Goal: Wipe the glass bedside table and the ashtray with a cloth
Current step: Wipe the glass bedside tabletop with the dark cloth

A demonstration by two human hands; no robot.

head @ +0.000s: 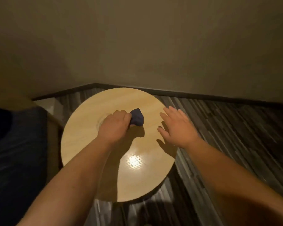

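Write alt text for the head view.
A left hand presses a dark cloth onto a round table while the right hand hovers open beside it. Striped floor and a plain wall lie behind.

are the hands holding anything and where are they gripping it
The left hand is closed on a bunched dark blue cloth, gripping its near end against the round table. The right hand is open and holds nothing.
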